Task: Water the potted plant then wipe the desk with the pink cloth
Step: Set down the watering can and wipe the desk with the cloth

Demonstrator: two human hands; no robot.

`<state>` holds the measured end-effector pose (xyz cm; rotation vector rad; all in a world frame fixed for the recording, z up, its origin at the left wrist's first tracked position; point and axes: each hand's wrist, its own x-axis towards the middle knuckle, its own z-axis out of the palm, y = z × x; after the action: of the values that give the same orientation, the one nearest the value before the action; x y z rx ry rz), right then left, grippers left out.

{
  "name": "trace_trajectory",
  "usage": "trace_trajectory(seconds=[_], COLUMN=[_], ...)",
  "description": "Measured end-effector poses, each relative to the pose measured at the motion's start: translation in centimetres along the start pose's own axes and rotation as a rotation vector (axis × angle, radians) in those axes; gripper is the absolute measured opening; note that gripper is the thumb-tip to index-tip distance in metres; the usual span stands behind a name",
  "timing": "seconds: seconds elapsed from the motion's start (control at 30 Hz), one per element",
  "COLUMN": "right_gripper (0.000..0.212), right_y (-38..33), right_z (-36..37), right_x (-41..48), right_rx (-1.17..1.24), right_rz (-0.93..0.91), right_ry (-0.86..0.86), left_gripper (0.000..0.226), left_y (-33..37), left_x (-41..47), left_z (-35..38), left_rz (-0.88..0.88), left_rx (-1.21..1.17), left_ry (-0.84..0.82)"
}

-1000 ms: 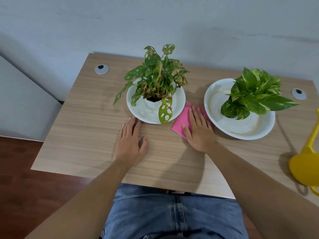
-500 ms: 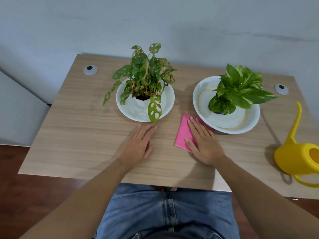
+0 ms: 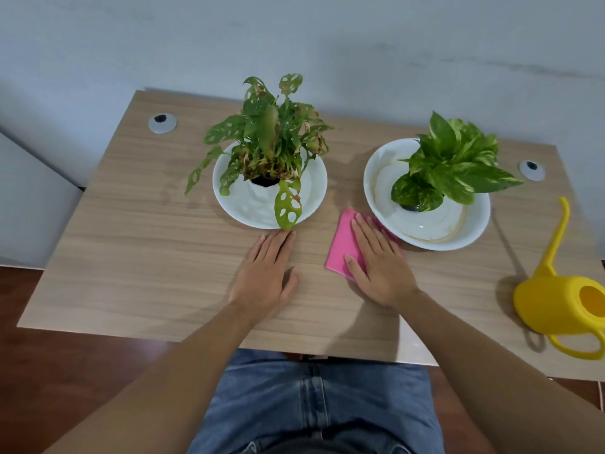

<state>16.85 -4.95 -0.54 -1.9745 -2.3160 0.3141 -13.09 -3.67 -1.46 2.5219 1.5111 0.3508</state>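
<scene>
A folded pink cloth lies on the wooden desk between two white dishes. My right hand rests flat on the cloth, fingers straight and pressing it down. My left hand lies flat on the bare desk, fingertips near the left dish. The left dish holds a potted plant with holed, partly browned leaves. The right dish holds a leafy green plant. A yellow watering can stands at the desk's right edge, away from both hands.
Two round grey cable grommets sit in the desk's back corners, one at the left and one at the right. A pale wall runs behind the desk. My jeans-clad lap is below the front edge. Dark wooden floor shows at left.
My right hand has drawn the pink cloth toward me, out from between the dishes. The left hand shifted slightly right on the desk. The camera view has panned, bringing the watering can into sight.
</scene>
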Motion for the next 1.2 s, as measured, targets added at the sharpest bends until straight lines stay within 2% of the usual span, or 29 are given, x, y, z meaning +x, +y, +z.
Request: trace_trajectory(seconds=[0.17, 0.3, 0.63, 0.83, 1.2], right_gripper=[0.080, 0.080, 0.076, 0.075, 0.077], right_y=[-2.5, -3.4, 1.1, 5.2, 4.6], right_z=[-0.1, 0.0, -0.5, -1.5, -0.5], right_x=[6.4, 8.1, -1.2, -7.0, -5.5], right_rx=[0.050, 0.070, 0.070, 0.019, -0.024], right_rz=[0.028, 0.059, -0.017, 0.031, 0.040], right_ry=[0.008, 0.005, 0.031, 0.013, 0.019], left_gripper=[0.074, 0.074, 0.074, 0.074, 0.074], left_y=[-0.1, -0.2, -0.5, -0.3, 0.0], left_x=[0.0, -0.1, -0.3, -0.3, -0.1], left_z=[-0.1, -0.3, 0.1, 0.1, 0.5], left_rz=[-0.010, -0.007, -0.008, 0.002, -0.006], left_rx=[-0.020, -0.047, -0.035, -0.012, 0.038], left_ry=[-0.028, -0.042, -0.063, -0.060, -0.029])
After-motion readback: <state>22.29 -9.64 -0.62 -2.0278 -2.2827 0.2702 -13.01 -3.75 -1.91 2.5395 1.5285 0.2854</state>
